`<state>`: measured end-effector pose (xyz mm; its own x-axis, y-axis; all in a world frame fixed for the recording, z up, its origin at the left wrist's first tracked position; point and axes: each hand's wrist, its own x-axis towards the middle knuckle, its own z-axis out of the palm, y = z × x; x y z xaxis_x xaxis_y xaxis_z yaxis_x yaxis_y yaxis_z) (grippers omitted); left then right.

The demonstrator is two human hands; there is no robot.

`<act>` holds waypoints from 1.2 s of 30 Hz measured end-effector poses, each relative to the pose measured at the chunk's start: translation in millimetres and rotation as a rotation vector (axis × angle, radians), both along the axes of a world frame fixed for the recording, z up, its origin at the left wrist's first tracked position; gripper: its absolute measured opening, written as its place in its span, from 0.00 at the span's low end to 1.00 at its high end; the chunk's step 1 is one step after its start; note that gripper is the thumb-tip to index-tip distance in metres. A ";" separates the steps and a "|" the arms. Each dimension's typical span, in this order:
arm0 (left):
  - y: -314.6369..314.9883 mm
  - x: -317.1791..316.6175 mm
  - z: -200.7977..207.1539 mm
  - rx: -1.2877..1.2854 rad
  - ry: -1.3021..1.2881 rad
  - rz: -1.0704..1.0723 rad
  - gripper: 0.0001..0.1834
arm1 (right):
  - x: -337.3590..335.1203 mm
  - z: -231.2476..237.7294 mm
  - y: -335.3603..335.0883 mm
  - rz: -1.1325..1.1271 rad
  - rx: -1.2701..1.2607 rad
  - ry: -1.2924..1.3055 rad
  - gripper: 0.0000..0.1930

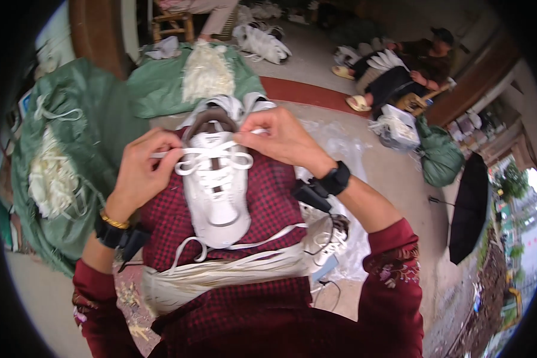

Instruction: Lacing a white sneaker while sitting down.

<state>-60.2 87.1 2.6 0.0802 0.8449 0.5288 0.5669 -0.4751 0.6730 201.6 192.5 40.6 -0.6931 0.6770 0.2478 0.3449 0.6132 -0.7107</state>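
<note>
On my lap, over a red-and-black checked apron (268, 200), rests a white sneaker (221, 212) with a brown lining, its toe toward me. Its white shoelace (240, 160) is tied in a bow with a loop on each side of the tongue. My left hand (146, 164) is closed, pinching the lace at the bow's left side. On the other side my right hand (283, 137) pinches the lace near the shoe's collar. A bundle of loose white laces (227, 277) lies across my lap, one strand trailing beside the toe.
Green sacks (80, 137) with white laces stand at the left and ahead. More white shoes (259, 43) lie on the floor beyond. At the right are another seated person (420, 59), a clear tub (397, 134), a green bag (440, 156) and a black umbrella (471, 209).
</note>
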 end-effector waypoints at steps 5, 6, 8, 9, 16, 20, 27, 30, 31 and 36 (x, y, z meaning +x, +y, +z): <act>5.3 -3.3 -17.1 -0.159 -0.059 0.016 0.06 | 10.9 -11.0 1.8 0.073 0.109 0.149 0.13; 7.2 -1.0 -21.4 -0.150 -0.103 0.007 0.06 | 11.7 -9.6 -0.4 0.086 0.141 0.154 0.11; 4.4 -2.7 -22.6 -0.151 -0.051 0.007 0.06 | 10.4 -5.8 -12.2 0.091 0.265 0.130 0.09; 3.8 -5.1 -19.8 -0.107 0.041 0.040 0.06 | 4.4 0.6 -12.5 0.164 0.492 0.172 0.08; 0.1 3.6 -3.1 -0.033 0.020 -0.028 0.06 | 13.9 22.6 -15.1 0.323 1.020 -0.047 0.08; -3.0 3.4 -3.1 -0.028 0.046 -0.007 0.05 | 32.1 21.1 -5.2 0.292 0.918 -0.173 0.08; -1.2 -9.2 -13.0 0.259 0.414 0.099 0.05 | 35.8 17.1 -19.4 0.322 1.020 -0.022 0.09; -4.3 -16.1 -17.8 0.244 0.511 0.131 0.09 | 37.6 21.7 -10.3 0.236 1.070 -0.020 0.10; -5.4 -18.9 -19.9 0.255 0.544 0.152 0.10 | 41.2 22.9 -3.2 0.254 1.064 -0.021 0.10; -14.7 -47.9 -27.0 0.168 0.570 0.169 0.09 | 69.2 4.5 20.7 0.152 0.902 -0.036 0.08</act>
<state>-108.1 72.4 -24.4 0.2620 0.7795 0.5689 0.8920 -0.4207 0.1655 270.7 213.1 45.1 -0.7762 0.1381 0.6152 0.2280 0.9712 0.0697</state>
